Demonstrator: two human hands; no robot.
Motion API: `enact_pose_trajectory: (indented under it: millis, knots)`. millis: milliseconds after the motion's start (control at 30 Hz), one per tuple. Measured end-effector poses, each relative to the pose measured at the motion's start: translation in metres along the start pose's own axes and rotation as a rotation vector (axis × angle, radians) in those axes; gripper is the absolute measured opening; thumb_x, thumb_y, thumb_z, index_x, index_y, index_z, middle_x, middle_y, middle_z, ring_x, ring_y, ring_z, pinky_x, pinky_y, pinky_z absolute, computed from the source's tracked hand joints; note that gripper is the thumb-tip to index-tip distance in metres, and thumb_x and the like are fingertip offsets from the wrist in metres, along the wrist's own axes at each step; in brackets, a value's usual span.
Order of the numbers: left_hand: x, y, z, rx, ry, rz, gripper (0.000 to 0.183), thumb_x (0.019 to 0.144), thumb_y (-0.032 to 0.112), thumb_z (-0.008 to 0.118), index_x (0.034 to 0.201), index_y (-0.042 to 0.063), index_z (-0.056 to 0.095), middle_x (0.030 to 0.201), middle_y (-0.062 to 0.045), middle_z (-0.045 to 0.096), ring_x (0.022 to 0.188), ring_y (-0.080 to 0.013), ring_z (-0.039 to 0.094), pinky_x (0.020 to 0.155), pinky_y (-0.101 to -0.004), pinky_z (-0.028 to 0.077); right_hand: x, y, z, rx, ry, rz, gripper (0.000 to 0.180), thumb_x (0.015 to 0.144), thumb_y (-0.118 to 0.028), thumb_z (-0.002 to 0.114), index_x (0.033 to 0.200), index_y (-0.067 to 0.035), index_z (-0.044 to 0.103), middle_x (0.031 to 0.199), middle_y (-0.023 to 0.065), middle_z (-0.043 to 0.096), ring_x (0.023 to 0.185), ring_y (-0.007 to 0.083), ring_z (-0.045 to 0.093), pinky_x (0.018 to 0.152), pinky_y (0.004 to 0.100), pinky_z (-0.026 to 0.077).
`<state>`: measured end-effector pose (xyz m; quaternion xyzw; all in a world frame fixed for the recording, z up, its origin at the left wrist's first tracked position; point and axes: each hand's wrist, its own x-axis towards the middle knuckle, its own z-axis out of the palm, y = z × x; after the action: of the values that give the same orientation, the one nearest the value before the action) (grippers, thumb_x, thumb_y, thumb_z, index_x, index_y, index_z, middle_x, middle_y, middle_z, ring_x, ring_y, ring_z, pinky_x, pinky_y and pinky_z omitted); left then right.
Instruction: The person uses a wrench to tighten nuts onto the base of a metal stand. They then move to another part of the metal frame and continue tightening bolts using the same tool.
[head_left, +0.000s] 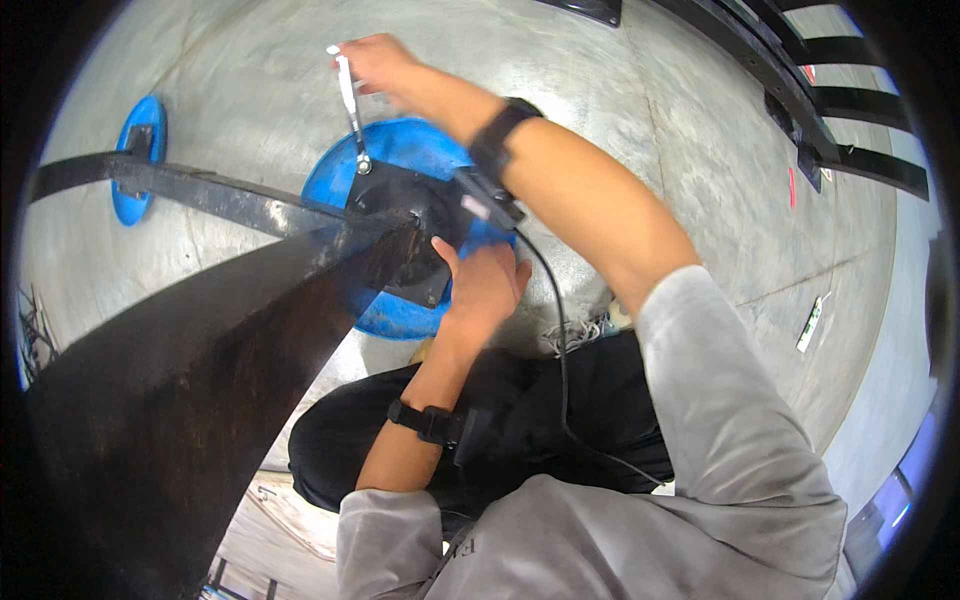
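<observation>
My right hand (379, 66) is at the upper end of a metal wrench (348, 94), with fingers closed on its handle. The wrench's lower end sits on a bolt (364, 166) at a corner of a black metal mounting plate (382, 180). That plate lies on a round blue disc (420, 135) at the foot of a dark steel frame. My left hand (487, 281) rests at the near right edge of the plate, thumb out towards the frame; its fingertips are partly hidden. Another bolt (431, 299) shows at the plate's near corner.
The dark frame beam (202, 337) fills the left side. A second blue disc (156, 124) stands under a crossbar at the far left. A black slatted metal frame (795, 97) is at the upper right. A black cable (561, 337) hangs from my right wrist device.
</observation>
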<state>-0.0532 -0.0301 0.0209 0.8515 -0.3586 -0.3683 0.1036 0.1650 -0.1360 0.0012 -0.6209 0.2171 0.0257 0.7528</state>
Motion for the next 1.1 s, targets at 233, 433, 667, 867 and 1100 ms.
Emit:
enact_pose_trajectory:
  millis: [233,433,667,867,1100]
  knots:
    - [0.002,-0.015,0.039,-0.066,0.435,0.238,0.037,0.081,0.03,0.047,0.104,0.001,0.052,0.095,-0.02,0.056,0.093,-0.0352,0.053,0.085,-0.0728,-0.002,0.018,0.009,0.082,-0.213,-0.526,0.016,0.027,0.085,-0.028,0.047,0.083,-0.004,0.06,0.062,0.0056,0.055,0.048,0.0142,0.048,0.044,0.0273,0.039]
    - [0.0,-0.023,0.037,0.184,0.776,0.409,0.038,0.081,0.032,0.047,0.101,0.0,0.053,0.097,-0.019,0.056,0.097,-0.0341,0.051,0.085,-0.0734,0.0,0.002,0.009,0.097,-0.094,-0.84,0.218,0.031,0.083,-0.035,0.052,0.083,-0.005,0.061,0.06,-0.0017,0.044,0.052,0.0093,0.037,0.045,0.0224,0.03]
    - [0.001,-0.008,0.017,-0.007,0.145,0.043,0.044,0.081,0.036,0.046,0.105,-0.001,0.053,0.094,-0.019,0.058,0.097,-0.0347,0.05,0.087,-0.0715,0.002,-0.014,0.015,0.078,-0.078,-0.583,-0.091,0.019,0.082,-0.018,0.055,0.08,0.0,0.059,0.072,0.0053,0.06,0.063,0.0118,0.058,0.058,0.0236,0.046]
    - [0.003,-0.018,0.036,0.121,0.191,0.053,0.05,0.083,0.038,0.041,0.11,-0.002,0.051,0.093,-0.019,0.058,0.102,-0.0337,0.048,0.088,-0.071,0.001,-0.013,0.002,0.077,-0.574,-0.52,-0.155,0.028,0.083,-0.025,0.051,0.075,0.0,0.06,0.065,0.007,0.062,0.055,0.0148,0.061,0.052,0.026,0.048]
    - [0.002,-0.01,0.02,0.084,0.218,0.063,0.042,0.083,0.037,0.043,0.085,-0.002,0.059,0.08,-0.019,0.06,0.085,-0.0324,0.056,0.088,-0.0706,0.002,0.005,0.008,0.056,-0.585,-0.27,-0.042,0.023,0.08,-0.018,0.049,0.074,0.0,0.062,0.063,0.0095,0.063,0.052,0.0167,0.062,0.052,0.0303,0.05]
